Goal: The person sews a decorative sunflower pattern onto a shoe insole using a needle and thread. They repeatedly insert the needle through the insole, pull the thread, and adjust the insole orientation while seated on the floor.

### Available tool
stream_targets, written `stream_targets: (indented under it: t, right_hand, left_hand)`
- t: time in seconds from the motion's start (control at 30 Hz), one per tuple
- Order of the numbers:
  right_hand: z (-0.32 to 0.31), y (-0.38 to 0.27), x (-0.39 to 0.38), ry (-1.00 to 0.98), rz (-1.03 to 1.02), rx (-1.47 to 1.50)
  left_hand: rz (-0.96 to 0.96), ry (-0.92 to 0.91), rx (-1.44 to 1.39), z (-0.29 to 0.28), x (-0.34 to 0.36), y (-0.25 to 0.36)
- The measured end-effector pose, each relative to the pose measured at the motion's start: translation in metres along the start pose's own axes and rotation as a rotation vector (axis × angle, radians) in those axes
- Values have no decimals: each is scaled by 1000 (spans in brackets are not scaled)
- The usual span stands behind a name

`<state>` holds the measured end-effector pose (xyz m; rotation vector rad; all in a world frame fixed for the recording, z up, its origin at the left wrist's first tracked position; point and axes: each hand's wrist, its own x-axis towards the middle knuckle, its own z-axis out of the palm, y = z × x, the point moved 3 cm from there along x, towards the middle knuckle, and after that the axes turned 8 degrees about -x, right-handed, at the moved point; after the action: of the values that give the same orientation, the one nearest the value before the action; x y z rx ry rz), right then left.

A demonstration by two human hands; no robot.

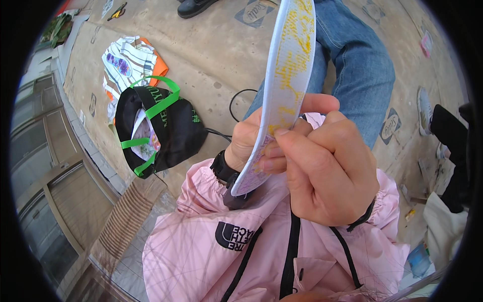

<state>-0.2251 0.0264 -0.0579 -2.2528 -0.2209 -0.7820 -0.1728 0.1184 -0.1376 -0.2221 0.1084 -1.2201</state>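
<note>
An embroidered insole (287,75), white with yellow stitches and some pink-purple stitching at its lower end, stands tilted in front of me. My left hand (243,142) grips it from behind, its fingers partly hidden by the insole, with some fingertips showing past its right edge. My right hand (332,166) is closed in a pinch against the insole's stitched face, thumb and forefinger together. Whatever lies between those fingertips is too small to make out. A black watch (220,167) is on my left wrist, and the pink jacket sleeves reach both wrists.
A black bag with green handles (176,126) stands at my left. Beyond it lie striped fabric with a purple-patterned insole (119,64) and orange cloth (160,65). Yellow-handled scissors (117,12) rest farther off. Jeans-clad legs (359,65) stretch ahead; a grey shoe (424,108) is at right.
</note>
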Motion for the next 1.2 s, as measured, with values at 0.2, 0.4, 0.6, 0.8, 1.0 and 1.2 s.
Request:
stream_targets:
  t: [0.2, 0.4, 0.6, 0.8, 1.0, 1.2]
  right_hand:
    - [-7, 10, 4, -36, 83, 86]
    - [-2, 40, -6, -7, 220, 223]
    - [4, 47, -11, 7, 251, 395]
    - [5, 50, -11, -14, 233, 415]
    - [13, 48, -19, -8, 472, 695]
    - [17, 59, -23, 42, 409, 812]
  left_hand:
    - [141, 61, 311, 17, -5, 14]
    - [400, 353, 813, 43, -12, 23]
    - [460, 429, 874, 53, -13, 15]
    - [462, 416, 889, 54, -13, 15]
    - [460, 423, 872, 54, -15, 16]
    - [458, 409, 852, 51, -16, 18]
